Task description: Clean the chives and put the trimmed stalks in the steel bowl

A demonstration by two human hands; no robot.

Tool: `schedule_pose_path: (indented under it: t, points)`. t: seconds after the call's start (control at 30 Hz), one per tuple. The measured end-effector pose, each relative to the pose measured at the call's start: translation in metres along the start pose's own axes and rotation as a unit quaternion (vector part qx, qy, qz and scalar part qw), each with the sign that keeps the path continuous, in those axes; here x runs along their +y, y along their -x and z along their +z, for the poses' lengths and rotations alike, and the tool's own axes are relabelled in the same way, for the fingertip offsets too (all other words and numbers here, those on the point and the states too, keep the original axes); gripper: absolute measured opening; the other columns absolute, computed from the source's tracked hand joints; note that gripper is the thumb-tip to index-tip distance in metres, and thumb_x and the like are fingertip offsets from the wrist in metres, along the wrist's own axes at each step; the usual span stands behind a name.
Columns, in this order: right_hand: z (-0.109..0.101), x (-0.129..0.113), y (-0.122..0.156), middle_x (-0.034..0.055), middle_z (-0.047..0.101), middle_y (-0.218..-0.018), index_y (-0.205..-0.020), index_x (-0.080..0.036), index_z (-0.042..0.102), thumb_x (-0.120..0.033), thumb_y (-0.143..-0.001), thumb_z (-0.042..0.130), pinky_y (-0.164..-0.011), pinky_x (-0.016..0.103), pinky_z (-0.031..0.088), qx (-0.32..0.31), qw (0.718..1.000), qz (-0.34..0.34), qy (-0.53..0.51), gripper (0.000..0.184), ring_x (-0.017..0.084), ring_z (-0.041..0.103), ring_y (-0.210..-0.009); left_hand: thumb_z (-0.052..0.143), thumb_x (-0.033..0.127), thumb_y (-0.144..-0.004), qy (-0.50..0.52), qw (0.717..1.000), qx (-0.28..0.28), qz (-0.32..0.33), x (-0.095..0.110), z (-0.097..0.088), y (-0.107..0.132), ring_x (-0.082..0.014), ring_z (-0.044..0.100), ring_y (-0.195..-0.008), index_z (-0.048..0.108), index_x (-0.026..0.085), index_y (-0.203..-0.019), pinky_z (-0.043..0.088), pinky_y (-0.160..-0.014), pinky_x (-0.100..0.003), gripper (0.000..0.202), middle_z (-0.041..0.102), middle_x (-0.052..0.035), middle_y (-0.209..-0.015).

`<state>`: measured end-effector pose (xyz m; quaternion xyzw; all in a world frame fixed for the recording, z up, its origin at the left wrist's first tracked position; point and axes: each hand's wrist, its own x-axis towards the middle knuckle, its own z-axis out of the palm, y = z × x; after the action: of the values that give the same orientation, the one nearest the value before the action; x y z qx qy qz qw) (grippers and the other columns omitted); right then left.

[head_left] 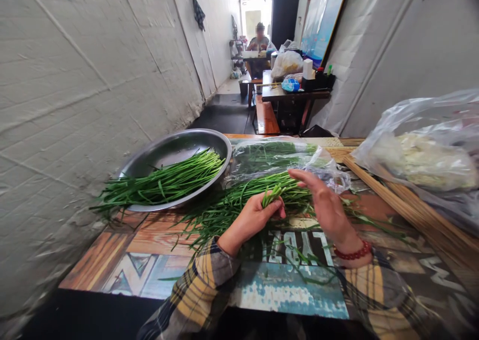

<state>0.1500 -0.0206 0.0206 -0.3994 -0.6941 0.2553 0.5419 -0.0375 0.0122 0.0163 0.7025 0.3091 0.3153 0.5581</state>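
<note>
My left hand [258, 213] is closed around a small bunch of garlic chives [274, 194], whose pale cut ends stick out past the thumb. To its right, my right hand [326, 205] is raised with its fingers stretched out and holds nothing. Beneath and behind both hands lies a loose heap of garlic chives [228, 208] on the patterned table [157, 240]. A wide metal basin [194, 196] at the left holds a thick bundle of chives [175, 178], its leaves hanging over the rim. Behind the heap, a clear plastic bag [258, 163] has more chives in it.
Long wooden skewers [404, 200] lie at the right, beside a clear bag of pale food [430, 155]. A white wall [75, 105] runs along the left. Farther back stand another table [275, 93] with bags and a person [259, 41] sitting.
</note>
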Motion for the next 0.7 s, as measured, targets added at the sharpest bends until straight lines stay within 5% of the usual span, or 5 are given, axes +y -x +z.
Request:
schedule_pose_path:
  t: [0.13, 0.23, 0.33, 0.5, 0.7]
  points:
    - [0.001, -0.006, -0.002, 0.0048, 0.051, -0.142, -0.136, -0.026, 0.051, -0.051, -0.099, 0.025, -0.113, 0.042, 0.031, -0.083, 0.997, -0.003, -0.003, 0.052, 0.023, 0.042, -0.134, 0.055, 0.046, -0.087, 0.028, 0.999, 0.023, -0.023, 0.001, 0.003, 0.001, -0.0091, 0.045, -0.053, 0.057, 0.014, -0.073, 0.037, -0.055, -0.023, 0.035, 0.051, 0.0021, -0.057]
    - [-0.005, 0.009, -0.004, 0.0048, 0.064, -0.124, -0.121, -0.026, 0.062, -0.044, -0.099, 0.035, -0.099, 0.038, 0.045, 0.016, 0.998, 0.058, 0.034, 0.039, 0.021, 0.058, -0.115, 0.059, 0.052, -0.082, 0.098, 0.988, 0.109, -0.055, 0.002, 0.002, 0.001, -0.0057, 0.030, -0.042, 0.054, 0.016, -0.078, 0.025, -0.043, -0.020, 0.037, 0.036, 0.0086, -0.049]
    - [-0.011, 0.025, -0.005, 0.0038, 0.071, -0.095, -0.094, -0.023, 0.069, -0.038, -0.094, 0.049, -0.082, 0.033, 0.050, -0.037, 0.991, 0.075, 0.102, 0.026, 0.019, 0.064, -0.089, 0.062, 0.054, -0.078, 0.152, 0.972, 0.171, -0.059, 0.003, -0.001, 0.000, -0.0044, 0.024, -0.041, 0.052, 0.017, -0.078, 0.020, -0.040, -0.019, 0.038, 0.030, 0.0107, -0.049]
    - [-0.009, 0.037, -0.001, 0.0034, 0.068, -0.084, -0.082, -0.022, 0.067, -0.028, -0.089, 0.059, -0.077, 0.034, 0.044, -0.156, 0.942, 0.031, 0.296, 0.012, 0.020, 0.060, -0.083, 0.066, 0.050, -0.075, 0.130, 0.962, 0.233, -0.063, 0.002, -0.004, -0.003, -0.0041, 0.026, -0.039, 0.053, 0.017, -0.076, 0.021, -0.039, -0.018, 0.035, 0.032, 0.0107, -0.047]
    - [-0.007, 0.041, 0.001, 0.0052, 0.066, -0.088, -0.084, -0.022, 0.066, -0.021, -0.084, 0.064, -0.076, 0.035, 0.041, -0.168, 0.904, 0.010, 0.393, 0.002, 0.023, 0.056, -0.088, 0.065, 0.047, -0.077, 0.113, 0.963, 0.234, -0.068, 0.002, -0.002, -0.002, -0.0043, 0.028, -0.039, 0.061, 0.014, -0.080, 0.022, -0.039, -0.019, 0.033, 0.034, 0.0097, -0.047]
